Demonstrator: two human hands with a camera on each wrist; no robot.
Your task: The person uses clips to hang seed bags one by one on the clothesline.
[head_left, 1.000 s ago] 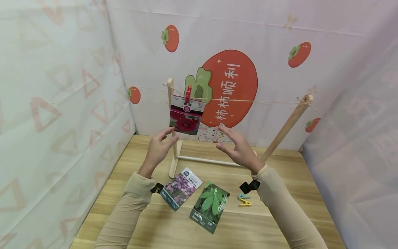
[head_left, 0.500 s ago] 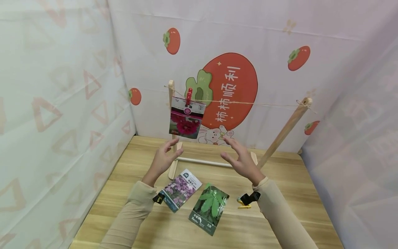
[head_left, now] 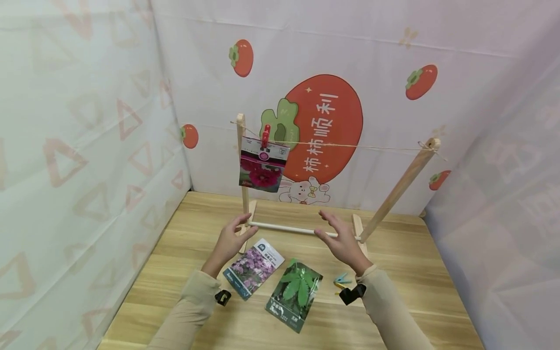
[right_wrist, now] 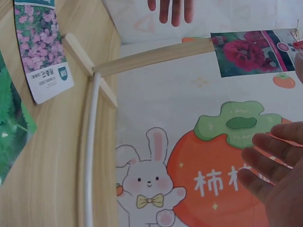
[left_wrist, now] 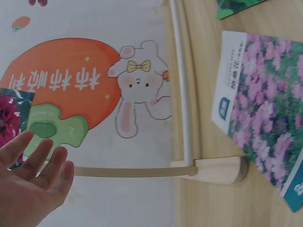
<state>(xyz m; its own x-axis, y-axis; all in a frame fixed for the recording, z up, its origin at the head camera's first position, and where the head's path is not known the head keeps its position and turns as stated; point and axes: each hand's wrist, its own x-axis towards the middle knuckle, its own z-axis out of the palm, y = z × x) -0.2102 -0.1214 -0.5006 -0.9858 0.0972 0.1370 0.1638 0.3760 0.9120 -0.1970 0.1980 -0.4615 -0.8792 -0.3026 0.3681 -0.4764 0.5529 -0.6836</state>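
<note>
Nearest the head camera, low in the frame, a green-leaf seed packet (head_left: 294,293) lies flat on the wooden table (head_left: 407,253), with a purple-flower seed packet (head_left: 254,267) just beside it to the left. Small clothespins (head_left: 342,282), blue and yellow, lie right of the green packet, close to the right sleeve.

Above these, at mid-frame, the left hand (head_left: 229,241) and right hand (head_left: 343,241) hover over the table with fingers spread and relaxed, holding nothing. The left hand is just above the purple packet's upper edge; the right hand is near the base rail of the wooden drying stand (head_left: 302,229).

Farther back, a string (head_left: 350,145) runs between the stand's two posts. A red clothespin (head_left: 265,135) pins a red-flower seed packet (head_left: 261,168) to it near the left post.

The left wrist view shows what the head view cannot: the stand's foot (left_wrist: 218,169) sits touching the purple packet's edge. The right wrist view shows the left hand's fingertips (right_wrist: 173,10) at its top edge, and the hung packet in the upper right.
</note>
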